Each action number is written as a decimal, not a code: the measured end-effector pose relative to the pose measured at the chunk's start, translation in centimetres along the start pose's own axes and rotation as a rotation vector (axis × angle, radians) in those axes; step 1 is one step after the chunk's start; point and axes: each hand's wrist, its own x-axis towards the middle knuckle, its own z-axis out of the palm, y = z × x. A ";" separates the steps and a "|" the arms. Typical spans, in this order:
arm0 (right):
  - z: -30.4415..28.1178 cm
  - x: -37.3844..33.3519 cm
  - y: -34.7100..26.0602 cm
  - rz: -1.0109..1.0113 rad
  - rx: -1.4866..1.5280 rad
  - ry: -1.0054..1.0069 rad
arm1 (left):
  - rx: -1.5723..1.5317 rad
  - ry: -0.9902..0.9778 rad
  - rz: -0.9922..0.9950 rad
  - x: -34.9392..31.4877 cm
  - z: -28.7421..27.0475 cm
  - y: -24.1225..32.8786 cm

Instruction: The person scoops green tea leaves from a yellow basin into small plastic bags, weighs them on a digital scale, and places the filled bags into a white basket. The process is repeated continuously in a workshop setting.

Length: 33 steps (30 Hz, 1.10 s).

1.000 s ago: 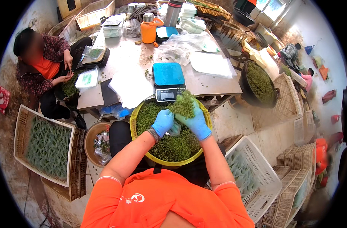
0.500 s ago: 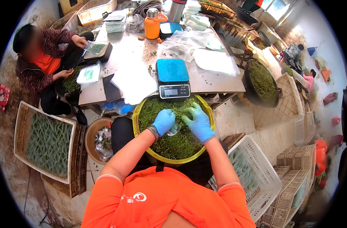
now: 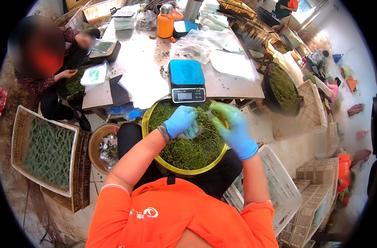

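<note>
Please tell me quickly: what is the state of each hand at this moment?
Left hand: closed, holding a clear bag.
Right hand: open, slightly blurred; nothing clearly held.

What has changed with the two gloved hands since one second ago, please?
The right hand has moved to the right, over the right rim of the yellow tub, and its fingers have opened, letting go of the green clump gripped one second ago. Green bits show between the hands. The left hand still holds the clear bag over the tub; the scale stays beyond it.
</note>
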 end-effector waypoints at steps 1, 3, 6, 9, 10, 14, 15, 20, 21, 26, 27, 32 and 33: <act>-0.1 0.4 0.0 0.013 -0.164 0.067 | 0.017 -0.021 -0.014 0.3 0.0 0.3; 2.1 -0.1 3.3 0.231 -0.266 -0.228 | 0.116 -0.060 -0.047 1.5 0.2 -0.1; 3.5 0.1 5.3 0.352 -0.370 -0.388 | 0.259 -0.115 -0.121 2.6 0.3 0.3; 2.9 1.2 4.5 0.285 -0.377 -0.343 | 0.236 -0.113 -0.039 1.3 -0.6 1.5; 2.3 1.8 3.7 0.248 -0.365 -0.318 | 0.304 -0.098 0.008 0.8 -1.0 1.8; 4.9 2.5 5.4 0.287 -0.433 -0.457 | 0.649 -0.089 0.070 1.1 -1.5 1.2; 5.4 2.4 5.3 0.317 -0.404 -0.459 | 0.706 -0.082 0.074 0.9 -1.7 1.0; 5.4 1.3 5.9 0.344 -0.264 -0.371 | 0.729 0.091 0.334 -0.8 -3.7 1.1; 5.5 1.3 6.0 0.366 -0.279 -0.404 | 0.816 0.165 0.458 -1.4 -3.7 1.4; 5.8 1.4 6.0 0.427 -0.221 -0.415 | 1.138 0.129 0.731 -4.5 1.8 0.5; 5.7 2.0 5.9 0.442 -0.198 -0.433 | 1.202 0.134 0.688 -4.0 2.1 -0.4; 4.5 2.5 5.6 0.459 0.132 -0.445 | 1.352 0.128 0.536 -0.8 1.8 -4.7; 3.9 2.3 4.5 0.493 0.260 -0.449 | 1.321 0.208 0.670 -0.7 1.6 -5.2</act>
